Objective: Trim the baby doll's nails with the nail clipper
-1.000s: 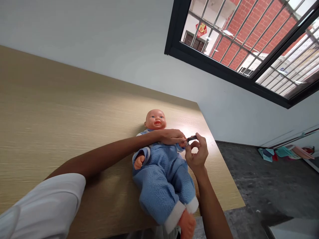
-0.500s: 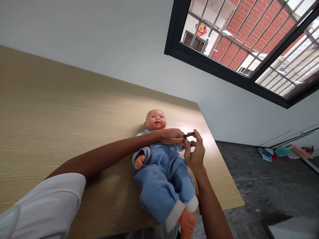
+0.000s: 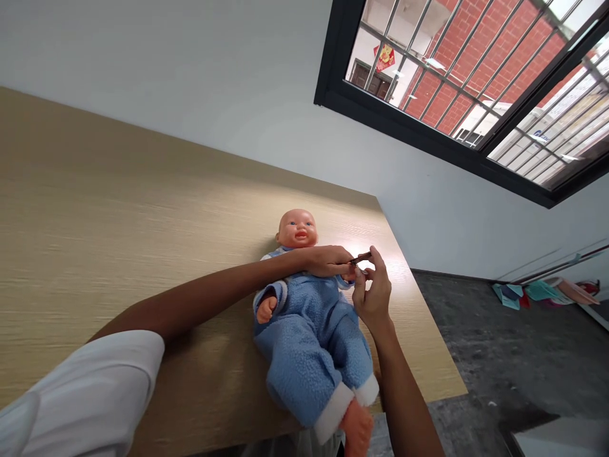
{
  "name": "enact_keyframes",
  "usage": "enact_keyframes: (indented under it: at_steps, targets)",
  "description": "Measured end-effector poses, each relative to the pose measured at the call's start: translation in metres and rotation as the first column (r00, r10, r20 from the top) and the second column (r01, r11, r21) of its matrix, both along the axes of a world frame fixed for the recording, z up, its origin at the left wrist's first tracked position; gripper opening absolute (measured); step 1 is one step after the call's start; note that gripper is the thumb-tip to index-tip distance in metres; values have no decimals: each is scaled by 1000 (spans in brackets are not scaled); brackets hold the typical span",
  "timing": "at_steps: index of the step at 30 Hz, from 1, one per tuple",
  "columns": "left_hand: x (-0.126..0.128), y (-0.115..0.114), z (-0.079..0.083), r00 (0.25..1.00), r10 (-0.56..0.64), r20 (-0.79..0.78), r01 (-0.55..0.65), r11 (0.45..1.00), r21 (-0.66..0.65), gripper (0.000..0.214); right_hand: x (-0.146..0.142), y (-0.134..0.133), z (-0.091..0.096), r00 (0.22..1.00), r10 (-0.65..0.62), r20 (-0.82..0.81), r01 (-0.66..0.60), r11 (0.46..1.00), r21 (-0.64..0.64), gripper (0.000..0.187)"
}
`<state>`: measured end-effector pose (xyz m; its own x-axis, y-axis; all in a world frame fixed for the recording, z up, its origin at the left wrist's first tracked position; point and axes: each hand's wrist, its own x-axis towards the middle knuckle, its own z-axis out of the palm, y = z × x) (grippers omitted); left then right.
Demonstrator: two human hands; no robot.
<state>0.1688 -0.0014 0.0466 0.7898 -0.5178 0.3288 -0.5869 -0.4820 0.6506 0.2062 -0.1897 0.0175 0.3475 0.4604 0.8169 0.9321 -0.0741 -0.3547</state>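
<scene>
A baby doll point(image 3: 309, 336) in a blue fleece suit lies on its back on the wooden table point(image 3: 118, 228), head toward the wall. My left hand point(image 3: 328, 260) reaches across its chest and is closed on the doll's far hand, which is hidden under my fingers. My right hand point(image 3: 373, 289) is closed on a small dark nail clipper point(image 3: 360, 258), held right at the fingertips of my left hand. The doll's other hand lies free beside its body, and one bare foot hangs over the table's front edge.
A white wall runs behind the table, with a black-framed barred window point(image 3: 466, 82) at the upper right. To the right of the table is dark grey floor point(image 3: 490, 355), with coloured items point(image 3: 523, 293) against the far wall.
My right hand moved a little up and left, bringing the clipper closer to the doll's held hand, then stayed there. My left hand and the doll have not moved.
</scene>
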Motion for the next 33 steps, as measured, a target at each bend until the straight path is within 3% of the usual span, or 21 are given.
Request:
enact_keyframes:
  at_steps: [11, 18, 29, 33]
  targets:
    - [2, 0, -2, 1000, 1, -10, -1, 1000, 6, 48, 1, -1, 1, 999, 22, 24, -21, 999, -42, 53]
    - [1, -1, -1, 1000, 10, -22, -11, 1000, -30, 47, 1, -1, 2, 994, -27, 102, 30, 999, -27, 55]
    - [1, -1, -1, 1000, 6, 26, -5, 999, -36, 48, 4, -3, 3, 996, 21, 90, -14, 997, -74, 56]
    - [-3, -2, 3, 993, 50, 108, -50, 999, -1, 41, 4, -3, 3, 991, 15, 133, -7, 998, -58, 58]
